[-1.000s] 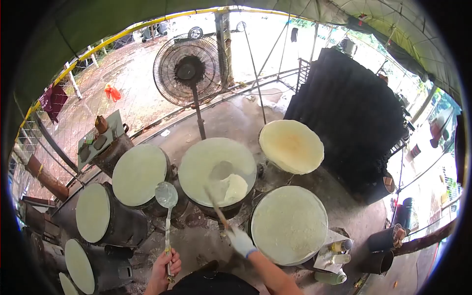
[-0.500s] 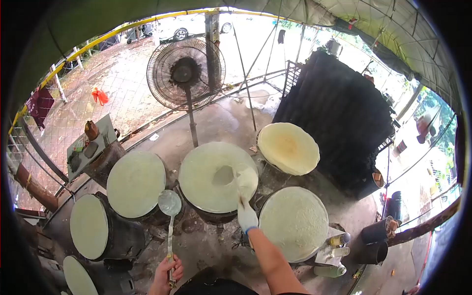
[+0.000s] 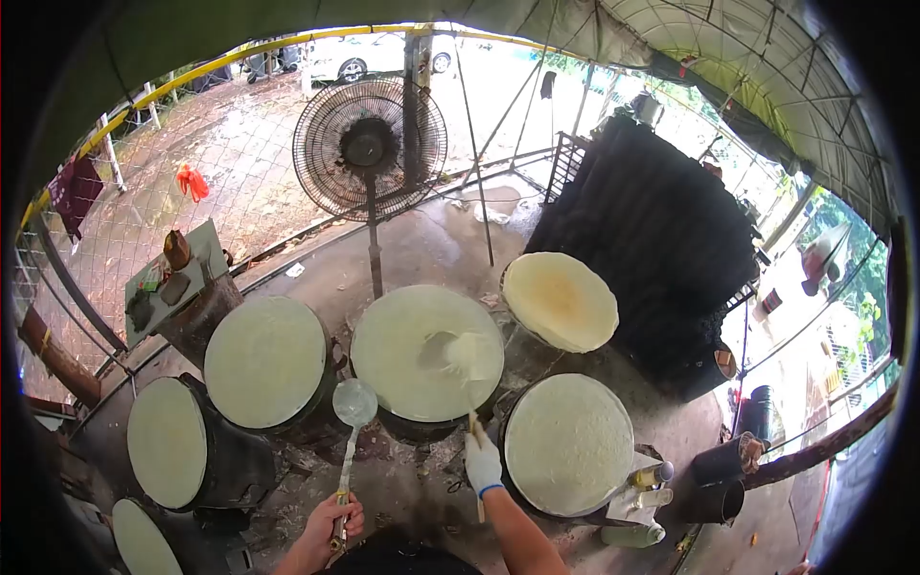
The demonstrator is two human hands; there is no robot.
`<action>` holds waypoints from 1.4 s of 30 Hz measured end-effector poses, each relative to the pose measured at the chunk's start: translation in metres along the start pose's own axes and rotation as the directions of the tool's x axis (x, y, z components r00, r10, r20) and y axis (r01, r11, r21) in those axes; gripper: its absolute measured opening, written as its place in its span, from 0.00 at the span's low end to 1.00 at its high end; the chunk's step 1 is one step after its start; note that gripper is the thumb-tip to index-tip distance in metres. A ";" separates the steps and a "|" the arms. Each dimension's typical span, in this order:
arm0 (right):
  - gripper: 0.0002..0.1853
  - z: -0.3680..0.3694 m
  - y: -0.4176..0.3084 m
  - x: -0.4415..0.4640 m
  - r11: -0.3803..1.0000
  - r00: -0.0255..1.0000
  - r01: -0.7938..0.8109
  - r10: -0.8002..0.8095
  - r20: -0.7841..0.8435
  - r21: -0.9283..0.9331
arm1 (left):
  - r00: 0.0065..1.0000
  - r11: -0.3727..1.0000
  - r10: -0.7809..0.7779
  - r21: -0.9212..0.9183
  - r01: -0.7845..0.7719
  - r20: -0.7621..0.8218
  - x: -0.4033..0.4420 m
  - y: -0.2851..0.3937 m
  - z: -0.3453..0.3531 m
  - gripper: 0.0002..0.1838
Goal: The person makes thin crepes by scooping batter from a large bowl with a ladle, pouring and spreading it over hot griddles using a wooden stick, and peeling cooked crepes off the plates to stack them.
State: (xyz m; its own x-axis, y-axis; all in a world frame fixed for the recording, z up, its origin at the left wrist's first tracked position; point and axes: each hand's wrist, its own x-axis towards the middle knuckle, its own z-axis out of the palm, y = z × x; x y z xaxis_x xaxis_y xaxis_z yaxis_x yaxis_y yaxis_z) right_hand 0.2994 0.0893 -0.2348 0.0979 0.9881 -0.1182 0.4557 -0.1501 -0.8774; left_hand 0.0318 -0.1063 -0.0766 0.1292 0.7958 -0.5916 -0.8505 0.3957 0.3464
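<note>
My left hand (image 3: 331, 522) is closed around the handle of a long metal ladle (image 3: 356, 402), its round, batter-smeared bowl raised between two griddles. In a white glove with a blue cuff, my right hand (image 3: 483, 462) grips a wooden-handled spreader (image 3: 472, 420). Its pale, blurred head is over the right part of the middle round griddle (image 3: 402, 331), which is covered in pale green batter. A greyer patch (image 3: 437, 351) shows beside the head. To the right of the glove is another griddle with a bumpy pale sheet (image 3: 569, 446).
More coated griddles (image 3: 265, 362) stand on drums to the left. Behind right lies a browned round sheet (image 3: 562, 302). A pedestal fan (image 3: 371, 149) stands beyond, beside a large black corrugated panel (image 3: 647, 249). Several bottles (image 3: 652, 475) sit at the right.
My right hand has drawn back toward me, pulling the spreader down and showing its handle. The ladle has shifted slightly right and lower. The view has moved slightly.
</note>
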 end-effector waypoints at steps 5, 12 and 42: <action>0.22 0.018 0.018 0.030 0.909 0.984 -0.101 0.151 -0.095 0.405 | 0.999 0.999 -0.023 -0.034 0.022 -0.032 0.005 -0.005 0.020 0.07; 0.22 -0.028 -0.043 0.103 0.989 0.985 0.139 -0.143 0.095 0.048 | 0.997 0.999 -0.030 -0.047 0.027 -0.067 0.019 -0.024 0.044 0.07; 0.21 -0.081 -0.013 0.040 0.664 0.754 -0.599 0.281 0.594 0.447 | 0.902 0.670 0.330 0.743 -0.014 -0.280 0.137 -0.023 0.091 0.10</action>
State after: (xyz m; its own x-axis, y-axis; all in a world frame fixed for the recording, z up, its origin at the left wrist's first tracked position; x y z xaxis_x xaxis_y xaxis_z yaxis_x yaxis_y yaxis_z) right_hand 0.3687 0.1279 -0.1904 -0.3240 0.7218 -0.6116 -0.1511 -0.6777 -0.7197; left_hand 0.1155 0.0349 -0.0998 -0.3068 0.7197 -0.6229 -0.1928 0.5939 0.7811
